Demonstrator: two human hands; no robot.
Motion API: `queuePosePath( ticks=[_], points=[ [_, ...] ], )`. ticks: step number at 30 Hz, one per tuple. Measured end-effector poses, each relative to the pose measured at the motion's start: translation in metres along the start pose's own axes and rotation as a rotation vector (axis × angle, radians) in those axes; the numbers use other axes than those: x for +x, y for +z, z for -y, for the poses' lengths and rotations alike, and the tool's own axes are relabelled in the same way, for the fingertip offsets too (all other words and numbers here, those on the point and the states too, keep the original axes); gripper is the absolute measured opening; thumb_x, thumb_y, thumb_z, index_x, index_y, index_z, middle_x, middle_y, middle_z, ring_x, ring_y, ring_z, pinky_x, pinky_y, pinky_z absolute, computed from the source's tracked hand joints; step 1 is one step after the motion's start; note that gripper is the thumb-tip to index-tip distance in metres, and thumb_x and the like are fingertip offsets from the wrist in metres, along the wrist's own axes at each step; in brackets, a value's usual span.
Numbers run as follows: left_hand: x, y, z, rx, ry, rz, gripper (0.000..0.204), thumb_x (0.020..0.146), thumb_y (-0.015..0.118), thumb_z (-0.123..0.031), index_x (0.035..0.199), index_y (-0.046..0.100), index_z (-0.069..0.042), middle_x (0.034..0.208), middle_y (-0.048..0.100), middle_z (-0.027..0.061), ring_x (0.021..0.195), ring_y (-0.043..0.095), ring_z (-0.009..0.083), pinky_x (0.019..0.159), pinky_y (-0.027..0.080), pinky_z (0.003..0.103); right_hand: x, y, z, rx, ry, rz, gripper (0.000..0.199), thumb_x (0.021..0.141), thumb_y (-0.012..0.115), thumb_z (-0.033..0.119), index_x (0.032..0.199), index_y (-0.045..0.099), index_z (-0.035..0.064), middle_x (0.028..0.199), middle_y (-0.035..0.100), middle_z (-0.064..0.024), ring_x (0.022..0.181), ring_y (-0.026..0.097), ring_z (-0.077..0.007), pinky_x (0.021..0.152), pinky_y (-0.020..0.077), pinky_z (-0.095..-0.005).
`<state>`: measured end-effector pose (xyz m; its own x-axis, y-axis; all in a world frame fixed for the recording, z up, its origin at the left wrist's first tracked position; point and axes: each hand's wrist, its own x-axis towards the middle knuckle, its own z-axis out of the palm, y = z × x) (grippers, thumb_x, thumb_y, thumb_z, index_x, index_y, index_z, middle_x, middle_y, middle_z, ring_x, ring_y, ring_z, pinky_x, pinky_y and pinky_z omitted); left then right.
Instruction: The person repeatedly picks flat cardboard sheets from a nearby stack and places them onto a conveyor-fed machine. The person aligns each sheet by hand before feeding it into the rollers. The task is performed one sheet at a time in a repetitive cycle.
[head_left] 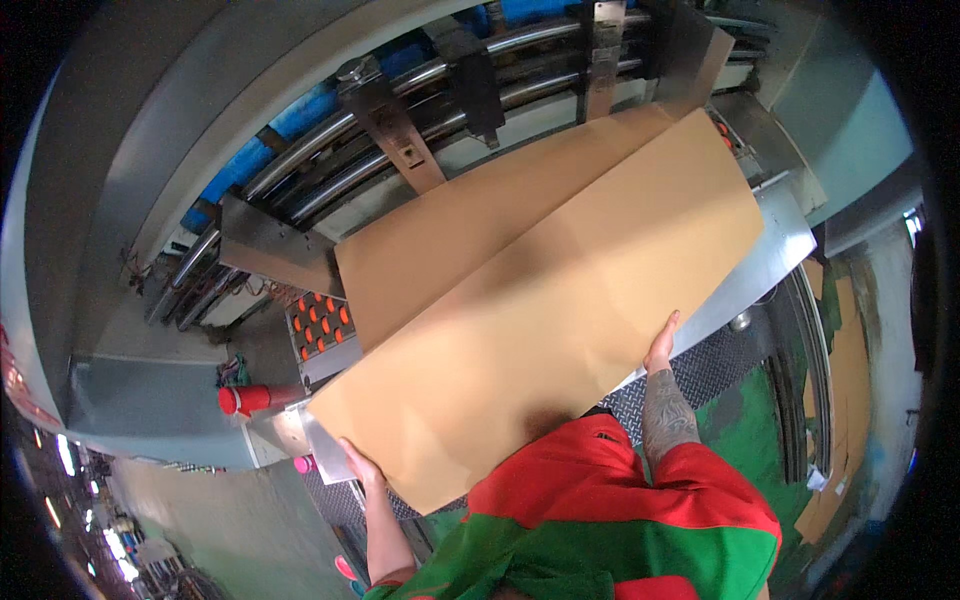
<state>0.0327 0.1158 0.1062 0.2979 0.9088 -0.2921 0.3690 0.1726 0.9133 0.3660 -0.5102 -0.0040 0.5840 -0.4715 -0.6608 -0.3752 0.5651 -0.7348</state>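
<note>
A large flat brown cardboard sheet [560, 300] spans the space before me, tilted so that its right end is farther away. My left hand [362, 466] grips its near left edge, with some fingers hidden beneath. On its near right edge, my right hand [661, 345] holds on with the thumb side showing. Behind and partly under this sheet is another brown cardboard sheet [430, 235] in the machine's feed area. Whether more sheets lie under that one cannot be seen.
Metal guide plates [400, 140] and steel rollers [420, 75] of the machine stand beyond the sheets. Orange wheels [320, 325] and a red cylinder [243, 400] are at the left. A metal table edge [770, 250] sits right. Flat cardboard [850, 370] lies farther right.
</note>
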Motion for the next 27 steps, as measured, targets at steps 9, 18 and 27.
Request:
queuePosePath(
  ticks=[9,18,27],
  points=[
    [0.038,0.038,0.059,0.039,-0.299,0.295,0.104,0.098,0.047,-0.083,0.155,0.047,0.004,0.150,0.059,0.0187,0.139,0.056,0.0318,0.116,0.044,0.045,0.012,0.010,0.021,-0.251,-0.050,-0.226,0.118,0.088,0.061,0.086,0.142,0.053,-0.0190,0.143,0.063,-0.0236,0.125,0.066,-0.0335,0.103,0.0552,-0.0419],
    [-0.129,-0.016,0.108,-0.523,-0.774,0.489,0.095,0.097,0.050,-0.082,0.163,0.040,-0.013,0.159,0.052,0.0129,0.142,0.052,0.0340,0.119,0.042,0.049,0.031,0.032,0.026,-0.073,-0.023,-0.113,0.120,0.087,0.060,0.086,0.146,0.050,-0.0173,0.144,0.063,-0.0230,0.126,0.067,-0.0337,0.104,0.0564,-0.0426],
    [-0.121,0.095,0.099,-0.588,-0.460,0.137,0.089,0.102,0.052,-0.072,0.163,0.037,-0.009,0.158,0.052,0.0114,0.140,0.054,0.0320,0.110,0.050,0.047,0.054,0.054,0.037,-0.225,-0.008,-0.099,0.117,0.089,0.050,0.091,0.149,0.054,-0.0091,0.143,0.065,-0.0202,0.125,0.067,-0.0334,0.103,0.0552,-0.0442]
  ],
)
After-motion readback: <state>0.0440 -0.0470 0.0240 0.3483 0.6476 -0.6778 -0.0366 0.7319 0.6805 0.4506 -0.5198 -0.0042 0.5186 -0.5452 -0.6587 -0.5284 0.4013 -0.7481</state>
